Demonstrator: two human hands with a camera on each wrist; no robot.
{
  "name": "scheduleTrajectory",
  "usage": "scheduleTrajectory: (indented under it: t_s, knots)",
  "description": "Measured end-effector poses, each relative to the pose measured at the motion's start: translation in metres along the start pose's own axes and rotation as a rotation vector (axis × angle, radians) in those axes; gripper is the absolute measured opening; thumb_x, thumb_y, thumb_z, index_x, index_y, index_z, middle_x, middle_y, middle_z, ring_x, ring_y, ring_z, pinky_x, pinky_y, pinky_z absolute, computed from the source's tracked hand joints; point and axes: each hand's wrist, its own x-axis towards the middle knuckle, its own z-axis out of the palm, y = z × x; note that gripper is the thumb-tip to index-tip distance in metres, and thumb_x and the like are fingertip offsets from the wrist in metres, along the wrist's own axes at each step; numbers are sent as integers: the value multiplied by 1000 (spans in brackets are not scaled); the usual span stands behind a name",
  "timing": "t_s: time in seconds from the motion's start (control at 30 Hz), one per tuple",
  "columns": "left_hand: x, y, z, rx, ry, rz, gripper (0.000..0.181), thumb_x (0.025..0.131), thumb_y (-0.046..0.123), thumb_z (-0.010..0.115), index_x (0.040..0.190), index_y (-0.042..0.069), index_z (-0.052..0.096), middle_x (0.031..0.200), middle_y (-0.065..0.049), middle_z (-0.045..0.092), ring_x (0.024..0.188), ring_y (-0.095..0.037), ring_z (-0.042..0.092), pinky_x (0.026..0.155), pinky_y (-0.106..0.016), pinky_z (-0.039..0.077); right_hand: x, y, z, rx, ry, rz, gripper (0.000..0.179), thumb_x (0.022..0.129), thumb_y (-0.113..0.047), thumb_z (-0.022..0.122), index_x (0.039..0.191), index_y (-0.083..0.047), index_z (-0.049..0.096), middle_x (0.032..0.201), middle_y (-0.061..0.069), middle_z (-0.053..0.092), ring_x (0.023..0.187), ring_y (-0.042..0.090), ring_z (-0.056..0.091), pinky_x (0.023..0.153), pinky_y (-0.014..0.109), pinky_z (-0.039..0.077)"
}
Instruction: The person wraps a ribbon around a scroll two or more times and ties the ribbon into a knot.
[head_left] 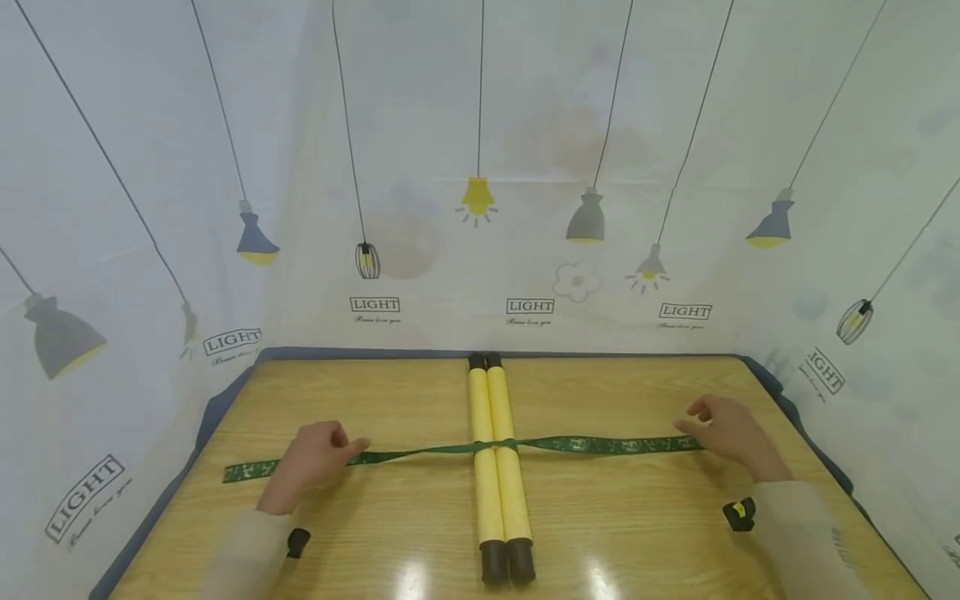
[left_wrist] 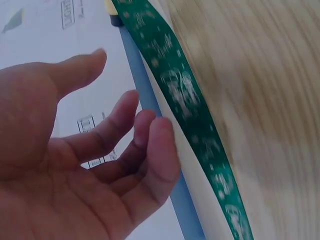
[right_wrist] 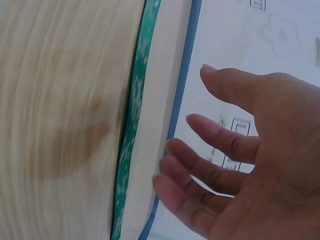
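Two yellow rods (head_left: 501, 492) with dark end caps lie side by side, lengthwise on the table. A green patterned ribbon (head_left: 615, 446) crosses them at the middle, where it is wrapped and tied around both. Its ends stretch out left and right along the tabletop. Over the left end hovers my left hand (head_left: 311, 458), fingers loosely bent; in the left wrist view the ribbon (left_wrist: 185, 95) passes beyond the fingertips. My right hand (head_left: 731, 429) is at the right end, thumb and fingers apart and nothing between them, with the ribbon (right_wrist: 132, 115) beside it in the right wrist view.
The wooden table (head_left: 360, 533) has a blue edge (head_left: 390, 353) along its back and sides. White sheets printed with hanging lamps (head_left: 477, 196) and lettering stand around it on three sides. A black wrist device (head_left: 739, 514) shows by the right sleeve.
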Motion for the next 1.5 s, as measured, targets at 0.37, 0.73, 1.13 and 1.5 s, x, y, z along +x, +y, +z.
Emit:
scheduleTrajectory:
  t_s: [0.37, 0.73, 1.13, 1.5]
  knots:
    - [13, 26, 30, -75, -139, -29, 61, 92, 48, 74, 54, 19, 35, 51, 7, 23, 48, -9, 19, 48, -25, 23, 0, -39, 14, -2, -171, 117, 52, 101, -49, 60, 90, 2, 63, 79, 11, 64, 68, 21, 59, 66, 42, 52]
    - [31, 42, 45, 125, -99, -62, 64, 92, 58, 69, 54, 21, 34, 50, 7, 23, 47, -8, 21, 45, -24, 22, -3, -64, 32, -53, -195, 238, 55, 101, -56, 53, 65, -14, 50, 56, -3, 36, 51, 11, 33, 48, 27, 29]
    - [38, 45, 50, 111, -124, 7, 56, 98, 39, 69, 59, 20, 34, 55, 6, 25, 50, -8, 23, 49, -24, 22, 3, -60, 40, -82, -185, 222, 51, 103, -46, 56, 69, -8, 55, 58, -2, 35, 52, 13, 37, 48, 27, 32]
    - [34, 43, 40, -59, -230, 101, 23, 106, 16, 54, 103, 1, 72, 87, -9, 66, 66, -16, 49, 64, -33, 41, 3, -54, 41, 11, -92, 136, 38, 104, -34, 59, 96, 0, 74, 84, 14, 70, 70, 23, 60, 59, 38, 48]
